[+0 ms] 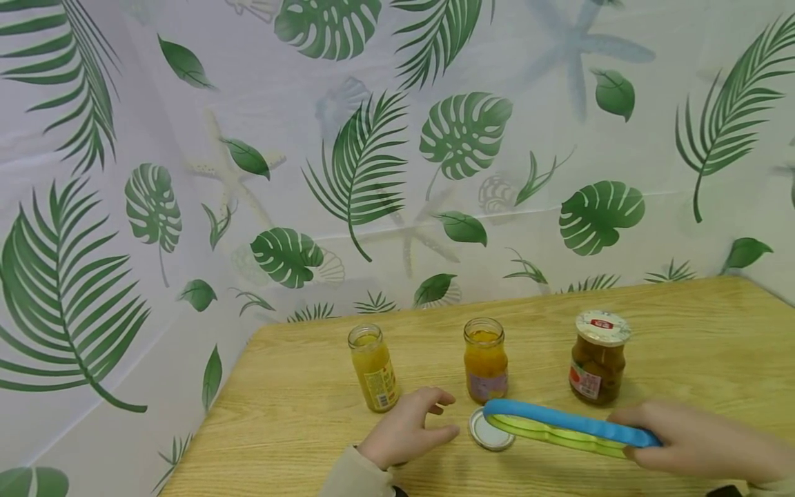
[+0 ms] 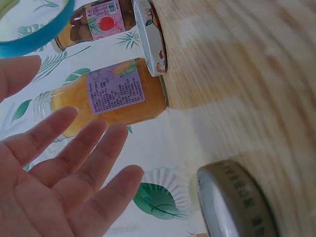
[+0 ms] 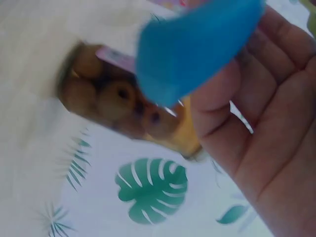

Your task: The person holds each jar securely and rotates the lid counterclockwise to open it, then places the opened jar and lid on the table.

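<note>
My right hand point(image 1: 695, 438) grips one end of a blue and green jar opener point(image 1: 559, 424), held over the table to the right of a loose lid point(image 1: 491, 431). In the right wrist view the opener's blue end point(image 3: 192, 54) is blurred. My left hand point(image 1: 410, 428) holds nothing; its fingers are spread and loosely bent, beside that lid. The uncapped orange jar point(image 1: 486, 366) with a purple label stands just behind the lid. Behind my left hand is an uncapped yellow jar point(image 1: 373, 369). A second lid point(image 2: 242, 202) lies close by my left hand, mostly hidden in the head view.
A jar of dark round fruit point(image 1: 597, 359) with its white lid on stands at the right, beyond my right hand. The wooden table point(image 1: 279, 414) meets a leaf-patterned cloth point(image 1: 397, 172) hanging along its back and left.
</note>
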